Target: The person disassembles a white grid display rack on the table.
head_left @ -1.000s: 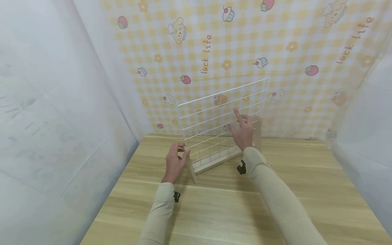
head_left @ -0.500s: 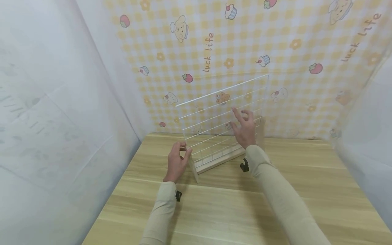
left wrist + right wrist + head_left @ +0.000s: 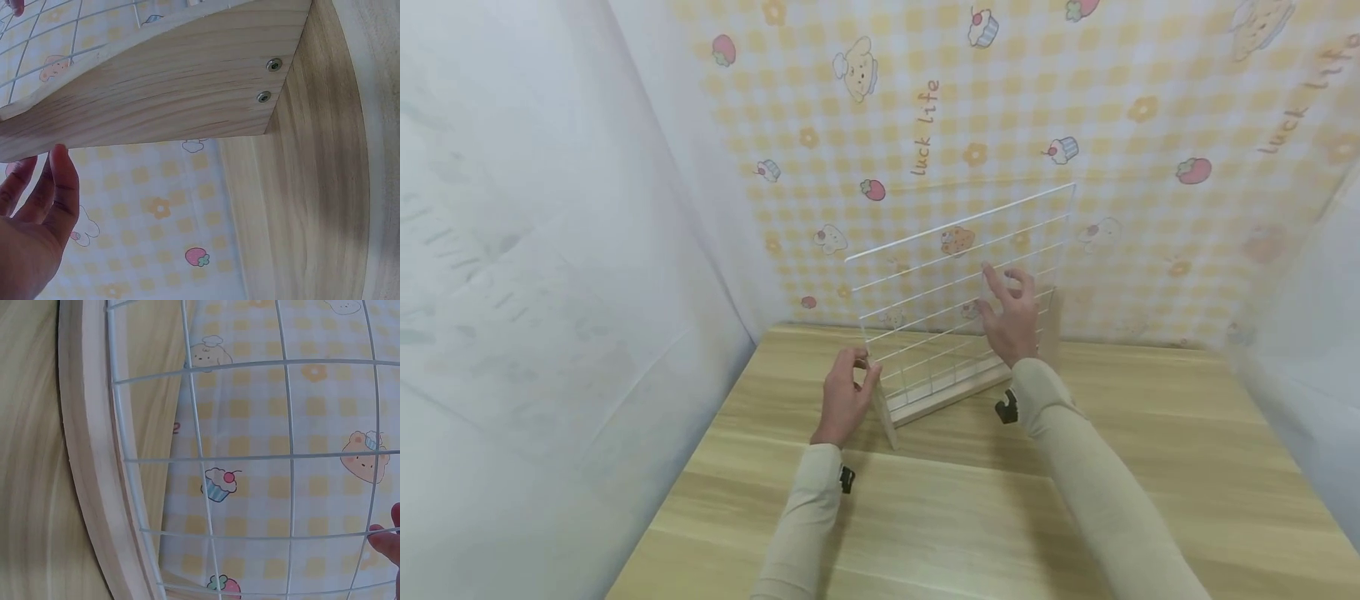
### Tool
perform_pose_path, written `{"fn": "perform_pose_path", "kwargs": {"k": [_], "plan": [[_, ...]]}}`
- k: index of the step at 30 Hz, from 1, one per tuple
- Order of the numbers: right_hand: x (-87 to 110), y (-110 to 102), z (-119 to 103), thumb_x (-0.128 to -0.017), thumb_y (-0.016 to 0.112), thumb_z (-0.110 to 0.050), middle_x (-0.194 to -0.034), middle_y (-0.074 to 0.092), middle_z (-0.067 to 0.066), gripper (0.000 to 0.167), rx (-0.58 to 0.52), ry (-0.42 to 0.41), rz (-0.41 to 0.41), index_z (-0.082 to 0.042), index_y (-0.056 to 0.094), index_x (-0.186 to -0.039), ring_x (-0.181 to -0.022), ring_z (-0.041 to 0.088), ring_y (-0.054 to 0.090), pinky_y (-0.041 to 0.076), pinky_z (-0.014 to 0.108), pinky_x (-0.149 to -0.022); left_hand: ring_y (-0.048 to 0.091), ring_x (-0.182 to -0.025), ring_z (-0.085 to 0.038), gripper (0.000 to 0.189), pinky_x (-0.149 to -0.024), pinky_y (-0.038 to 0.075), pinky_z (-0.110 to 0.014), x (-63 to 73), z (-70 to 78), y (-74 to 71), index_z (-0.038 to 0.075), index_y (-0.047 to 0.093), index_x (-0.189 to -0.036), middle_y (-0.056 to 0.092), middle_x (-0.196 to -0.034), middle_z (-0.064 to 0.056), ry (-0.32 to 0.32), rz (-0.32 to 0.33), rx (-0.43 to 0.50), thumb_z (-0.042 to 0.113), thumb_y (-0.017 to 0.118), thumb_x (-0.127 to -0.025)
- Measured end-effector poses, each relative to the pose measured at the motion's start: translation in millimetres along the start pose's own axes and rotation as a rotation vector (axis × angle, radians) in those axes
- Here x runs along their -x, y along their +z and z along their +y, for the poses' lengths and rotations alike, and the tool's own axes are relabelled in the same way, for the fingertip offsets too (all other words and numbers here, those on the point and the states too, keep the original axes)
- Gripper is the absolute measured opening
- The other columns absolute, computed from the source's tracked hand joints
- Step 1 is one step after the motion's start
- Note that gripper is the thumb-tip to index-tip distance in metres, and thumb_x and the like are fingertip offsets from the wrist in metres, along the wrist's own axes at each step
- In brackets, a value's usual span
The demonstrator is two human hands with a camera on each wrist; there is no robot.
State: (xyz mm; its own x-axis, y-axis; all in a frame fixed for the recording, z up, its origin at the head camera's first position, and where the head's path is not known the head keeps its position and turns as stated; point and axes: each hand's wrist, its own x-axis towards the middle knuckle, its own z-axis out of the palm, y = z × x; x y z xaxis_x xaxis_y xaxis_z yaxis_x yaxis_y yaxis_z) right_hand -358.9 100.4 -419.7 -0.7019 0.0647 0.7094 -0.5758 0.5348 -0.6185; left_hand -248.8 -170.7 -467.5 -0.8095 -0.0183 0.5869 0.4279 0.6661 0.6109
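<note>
Long beige sleeves [image 3: 1093, 467] (lightly creased), with a small black device [image 3: 1008, 407] at each cuff [image 3: 1030, 377].

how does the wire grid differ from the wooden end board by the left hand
The wire grid is white and see-through; the end board is solid wood. The wire grid rises higher than the end board. The end board shows two screws; the wire grid shows none. Both are pale.

Smooth matt wood side panel [image 3: 169, 87], glossy metal screws [image 3: 274, 64]

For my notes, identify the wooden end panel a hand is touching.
The left end panel, touched by the left hand; the right end panel has no hand on it.
</note>
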Motion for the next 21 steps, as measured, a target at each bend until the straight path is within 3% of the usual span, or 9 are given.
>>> {"fn": "perform_pose_path", "kwargs": {"k": [5, 10, 13, 21], "plan": [[-15.1, -6.9, -7.7, -0.089, 0.073, -0.005, -0.143, 0.042, 0.029, 0.06, 0.063, 0.025, 0.045, -0.019, 0.055, -0.144, -0.102, 0.044, 0.064, 0.059, 0.054, -0.086, 0.067, -0.102, -0.028, 0.028, -0.064, 0.058, -0.026, -2.7, 1.3, 0.6, 0.003, 0.055, -0.119, 0.063, -0.107, -0.011, 0.001, -0.025, -0.027, 0.021, 0.063, -0.1], [-33.7, -11.2, -22.0, -0.089, 0.073, -0.008, -0.142, 0.043, 0.027, 0.06, 0.043, 0.018, 0.047, -0.022, 0.054, -0.145, -0.1, 0.043, 0.066, 0.059, 0.051, -0.087, 0.067, -0.104, -0.026, 0.027, -0.066, 0.057, -0.025, -4.3, 0.6, -4.0, 0.007, 0.055, -0.12, 0.064, -0.109, -0.009, -0.034, -0.008, -0.022, 0.02, 0.065, -0.099], [-36.1, -15.0, -27.2, -0.088, 0.074, -0.006, -0.142, 0.043, 0.027, 0.06, 0.033, 0.02, 0.07, -0.021, 0.057, -0.142, -0.102, 0.044, 0.064, 0.058, 0.052, -0.087, 0.067, -0.106, -0.027, 0.028, -0.066, 0.058, -0.025, -5.2, -0.4, -2.8, 0.007, 0.054, -0.121, 0.064, -0.114, -0.01, -0.022, -0.03, -0.019, 0.021, 0.064, -0.099], [-52.5, -23.0, -48.5, -0.084, 0.075, -0.002, -0.139, 0.046, 0.03, 0.057, 0.022, -0.137, 0.125, -0.016, 0.061, -0.137, -0.12, 0.044, 0.056, 0.055, 0.055, -0.094, 0.069, -0.104, -0.029, 0.028, -0.065, 0.059, -0.026, -1.6, -1.0, 2.8, 0.004, 0.054, -0.118, 0.064, -0.11, -0.011, -0.009, -0.013, -0.009, 0.02, 0.066, -0.098]]}}
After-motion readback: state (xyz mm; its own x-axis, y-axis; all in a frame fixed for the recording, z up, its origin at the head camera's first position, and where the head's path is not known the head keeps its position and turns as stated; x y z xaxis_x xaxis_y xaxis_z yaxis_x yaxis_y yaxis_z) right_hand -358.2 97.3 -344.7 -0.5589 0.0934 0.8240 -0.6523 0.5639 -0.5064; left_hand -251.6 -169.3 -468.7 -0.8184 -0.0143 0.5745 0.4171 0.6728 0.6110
